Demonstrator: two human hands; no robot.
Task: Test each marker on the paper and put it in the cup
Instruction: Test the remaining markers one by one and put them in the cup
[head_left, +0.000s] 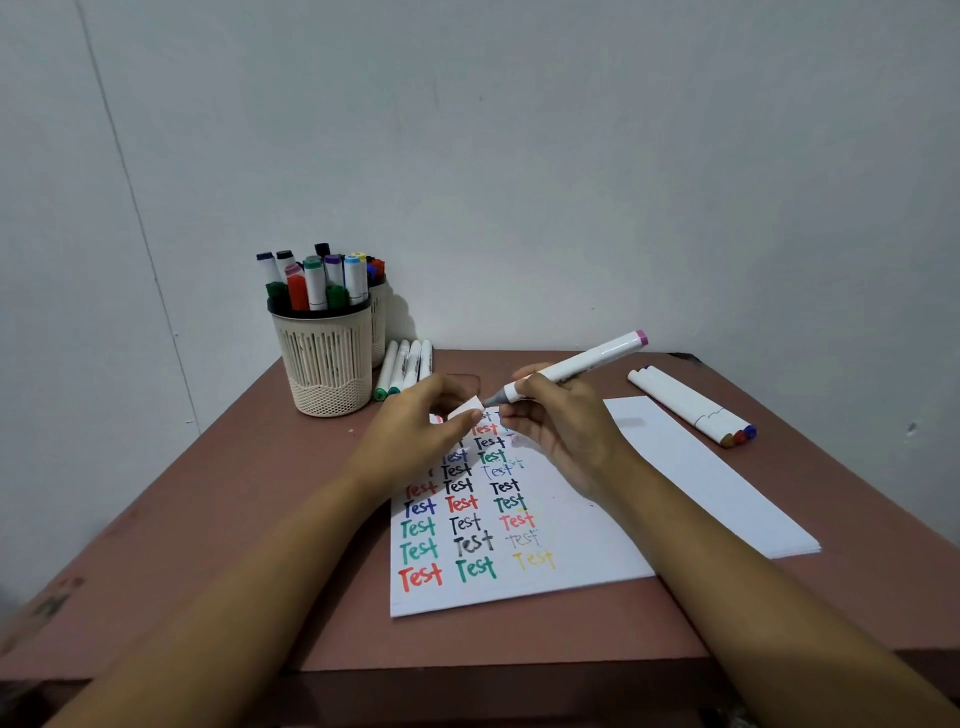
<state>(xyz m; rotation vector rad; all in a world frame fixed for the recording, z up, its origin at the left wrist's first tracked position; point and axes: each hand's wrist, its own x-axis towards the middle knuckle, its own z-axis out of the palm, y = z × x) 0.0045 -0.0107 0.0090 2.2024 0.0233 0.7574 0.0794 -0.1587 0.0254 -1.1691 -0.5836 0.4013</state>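
My right hand (558, 421) grips a white marker (587, 362) with a pink end cap, its grey tip bared and pointing left just above the paper (582, 530). My left hand (415, 426) pinches the marker's white cap (466, 406) close to that tip. The paper is covered with rows of the word "Test" in several colours. A cream mesh cup (327, 358) at the back left holds several markers. Several white markers (404, 366) lie beside the cup, and three more markers (691, 405) lie at the right of the paper.
A second cup (379, 322) with markers stands behind the first, against the white wall. The brown table (249, 519) ends close to me at the front edge. The paper sits on a stack of sheets (727, 483) reaching right.
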